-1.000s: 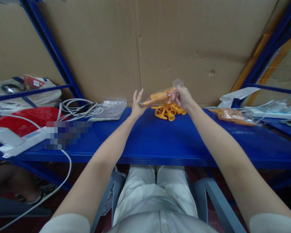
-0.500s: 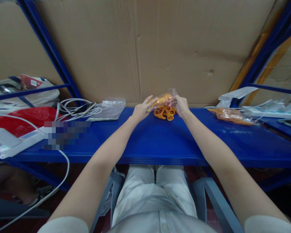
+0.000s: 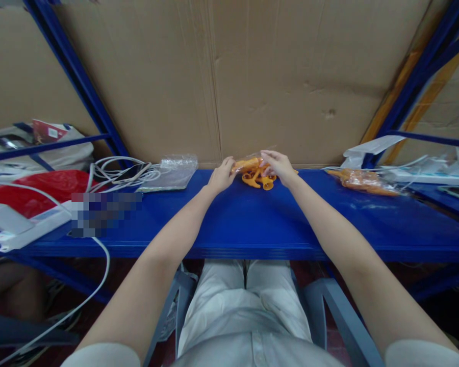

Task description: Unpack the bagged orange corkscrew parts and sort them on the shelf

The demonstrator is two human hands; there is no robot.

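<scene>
A small clear plastic bag holding an orange plastic part [image 3: 248,164] lies low over the far side of the blue shelf [image 3: 252,219]. My left hand [image 3: 222,176] pinches its left end with fingers closed. My right hand [image 3: 277,165] rests on its right end, fingers curled over it. Right under the bag sits a pile of loose orange plastic parts [image 3: 260,178].
A stack of clear bags [image 3: 174,171] and coiled white cables [image 3: 118,171] lie to the left, with a red bag [image 3: 34,186] and white boxes [image 3: 19,221] beyond. A filled bag of orange parts [image 3: 361,182] lies on the right. Cardboard [image 3: 252,76] backs the shelf.
Both hands have brought the bagged orange part down from above the shelf onto the pile of loose orange parts. My left hand went from open fingers to a pinch on the bag.
</scene>
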